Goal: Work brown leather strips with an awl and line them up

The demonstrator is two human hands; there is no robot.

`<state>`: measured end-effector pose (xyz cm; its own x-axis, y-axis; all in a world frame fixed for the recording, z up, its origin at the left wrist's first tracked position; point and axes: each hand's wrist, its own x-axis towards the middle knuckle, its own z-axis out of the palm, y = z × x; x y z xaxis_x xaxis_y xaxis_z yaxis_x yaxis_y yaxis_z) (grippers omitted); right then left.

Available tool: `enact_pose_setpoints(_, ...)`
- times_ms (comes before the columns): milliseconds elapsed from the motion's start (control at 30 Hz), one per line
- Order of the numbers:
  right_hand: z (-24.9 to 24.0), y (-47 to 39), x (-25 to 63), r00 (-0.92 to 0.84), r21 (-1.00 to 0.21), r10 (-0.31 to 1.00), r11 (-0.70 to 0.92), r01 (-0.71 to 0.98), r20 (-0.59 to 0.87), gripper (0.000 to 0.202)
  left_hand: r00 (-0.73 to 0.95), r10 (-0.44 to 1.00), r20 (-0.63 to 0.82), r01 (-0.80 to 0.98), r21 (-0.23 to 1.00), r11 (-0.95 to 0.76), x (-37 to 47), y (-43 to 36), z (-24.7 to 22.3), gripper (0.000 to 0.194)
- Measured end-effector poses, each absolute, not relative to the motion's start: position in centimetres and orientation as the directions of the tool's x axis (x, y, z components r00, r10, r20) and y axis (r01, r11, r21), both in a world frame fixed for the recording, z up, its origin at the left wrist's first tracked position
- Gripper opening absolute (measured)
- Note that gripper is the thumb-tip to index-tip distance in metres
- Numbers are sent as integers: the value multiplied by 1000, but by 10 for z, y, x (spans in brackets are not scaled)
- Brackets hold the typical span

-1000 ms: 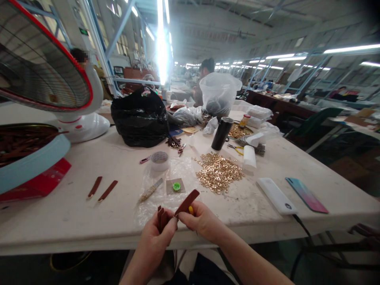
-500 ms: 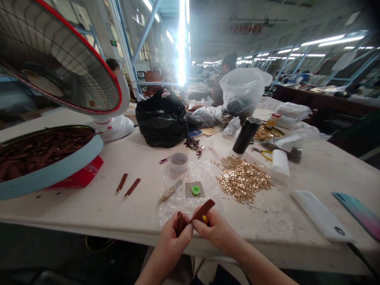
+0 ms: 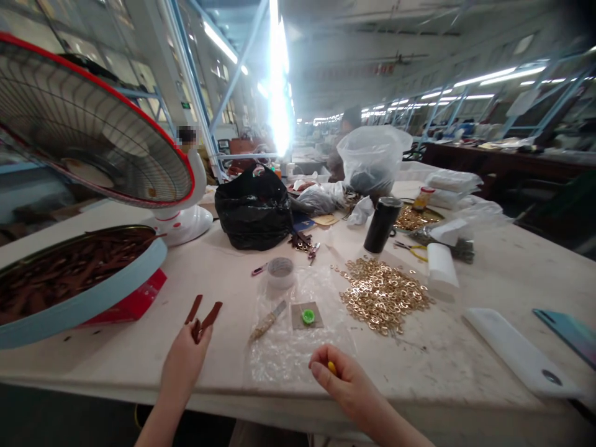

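At nine o'clock a round pale-blue basin [image 3: 88, 302] heaped with brown leather strips sits on a red flat box [image 3: 128, 305], close to the near edge of the white worktable [image 3: 116, 354]; a white and red mesh-fronted fan [image 3: 93, 149] stands behind it at ten o'clock. Bare tabletop lies between the basin and the left hand [image 3: 184, 366], which reaches out at seven o'clock, fingers closed on two narrow brown leather strips [image 3: 203, 316] lying on the table in a V. Half a second ago both hands met near the middle over the table edge, working a brown strip between them; now they are well apart, and the right no longer holds a strip.

Just right of the left hand a crinkled clear plastic sheet [image 3: 288, 347] bears a slim bristled brush [image 3: 267, 321] and a small green cap on a grey square [image 3: 308, 316]. A roll of clear tape [image 3: 280, 272] stands beyond at twelve o'clock, a crumpled black plastic bag [image 3: 254, 208] farther back. The right hand [image 3: 342, 379] hovers at the near edge at six o'clock, loosely curled, pinching a small yellow item [image 3: 331, 367]. At one o'clock lies a heap of gold metal rings [image 3: 382, 294], a black cylindrical flask [image 3: 380, 225] behind it. A white paper roll [image 3: 441, 268] and a white flat power bank [image 3: 516, 351] crowd the three o'clock side.
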<state>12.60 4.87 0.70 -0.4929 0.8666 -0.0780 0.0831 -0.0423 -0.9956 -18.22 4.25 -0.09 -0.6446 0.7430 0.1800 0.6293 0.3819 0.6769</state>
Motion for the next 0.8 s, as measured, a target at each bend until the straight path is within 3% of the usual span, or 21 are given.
enact_pose_setpoints(200, 10, 39, 126, -561, -994, 827, 32, 108, -35, 24, -580, 760, 291, 632, 750, 195, -140, 46, -17, 26)
enact_pose_setpoints(333, 12, 34, 132, -583, -988, 811, 57, 145, -39, 18, -536, 794, 287, 677, 708, 200, -127, 47, -24, 25)
enact_pose_setpoints(567, 18, 27, 130, -596, -992, 802, 51, 118, -30, 13, -158, 964, 216, 895, 444, 48, -103, 59, 2, 18)
enact_pose_setpoints(800, 5, 28, 140, -634, -994, 773, 41, 103, -34, 14, -82, 992, 100, 985, 162, 65, -96, 74, -14, 19)
